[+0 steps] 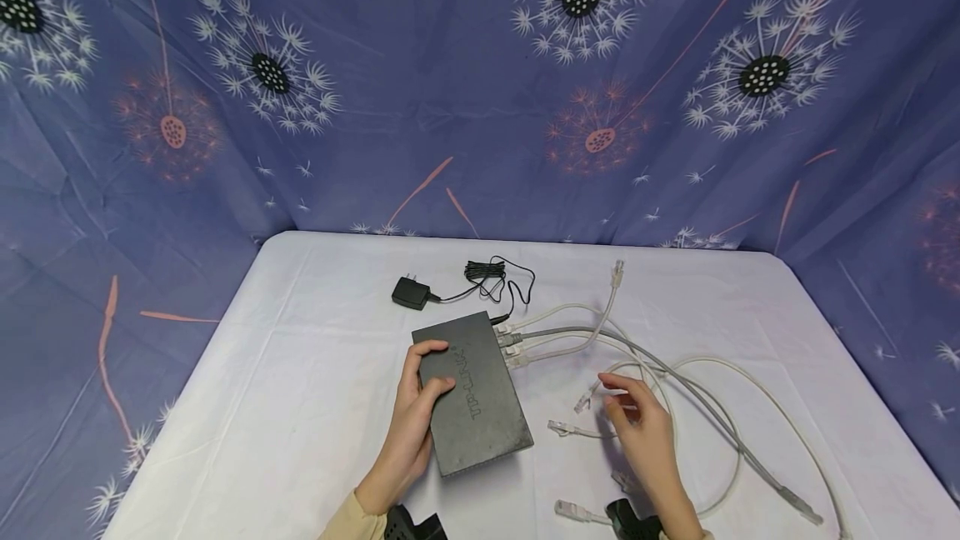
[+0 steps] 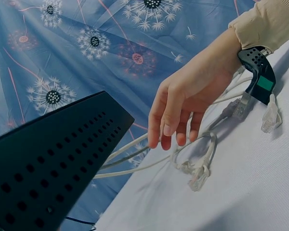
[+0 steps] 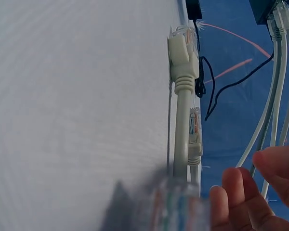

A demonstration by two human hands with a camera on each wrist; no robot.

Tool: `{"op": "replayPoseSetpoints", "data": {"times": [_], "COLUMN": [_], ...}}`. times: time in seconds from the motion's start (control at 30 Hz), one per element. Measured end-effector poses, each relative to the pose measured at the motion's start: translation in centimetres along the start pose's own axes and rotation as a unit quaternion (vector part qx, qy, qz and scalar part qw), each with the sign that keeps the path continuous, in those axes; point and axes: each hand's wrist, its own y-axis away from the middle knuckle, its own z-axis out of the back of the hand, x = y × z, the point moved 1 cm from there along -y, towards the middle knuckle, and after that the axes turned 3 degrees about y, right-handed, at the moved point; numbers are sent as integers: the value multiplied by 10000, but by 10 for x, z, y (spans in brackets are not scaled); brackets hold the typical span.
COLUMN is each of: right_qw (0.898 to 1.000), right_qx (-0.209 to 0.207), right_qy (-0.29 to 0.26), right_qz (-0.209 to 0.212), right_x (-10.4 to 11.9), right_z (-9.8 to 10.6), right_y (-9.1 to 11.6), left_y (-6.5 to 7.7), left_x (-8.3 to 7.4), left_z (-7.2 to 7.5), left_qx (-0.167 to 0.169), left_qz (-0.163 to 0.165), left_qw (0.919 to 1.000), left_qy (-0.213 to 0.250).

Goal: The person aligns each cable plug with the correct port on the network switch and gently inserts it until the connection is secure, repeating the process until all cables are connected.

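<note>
My left hand (image 1: 408, 423) grips a dark grey network switch (image 1: 480, 415) by its near left side, thumb on top. The box is tilted above the table, its perforated wall (image 2: 53, 159) facing the left wrist view. Several network cables (image 1: 555, 340) and a black power lead (image 1: 501, 319) run from its right side. My right hand (image 1: 645, 432) hovers over the loose cable ends with nothing in its fingers, which hang slightly bent in the left wrist view. Nearest to it are clear plugs (image 1: 583, 402) of pale cables; one pale plug (image 3: 183, 57) looms large in the right wrist view.
A black power adapter (image 1: 411, 292) with a bundled cord (image 1: 486, 271) lies at the back of the white table (image 1: 300, 373). One pale plug (image 1: 617, 273) points away toward the back. A grey cable end (image 1: 801, 507) lies at the right front. A blue dandelion-print cloth (image 1: 420, 107) hangs behind.
</note>
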Motion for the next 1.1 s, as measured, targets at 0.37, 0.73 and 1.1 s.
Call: {"op": "replayPoseSetpoints", "data": {"times": [0.37,0.73,1.1], "right_qw": [9990,9920,9871], "right_qx": [348,927,1201], "right_qy": [286,852,1058], "right_qz": [-30,3,84], "right_x": [-3,-4,-6], "right_z": [0,-3,-7], "right_y": [1,-1,-6], "left_y": [0,1,0], "left_x": [2,2,4], "left_z": [1,2,2], "left_qx": [29,39,-1], "left_qz": [24,0,-3], "left_qw": [10000,10000,10000], "left_qy": [80,23,-73]}}
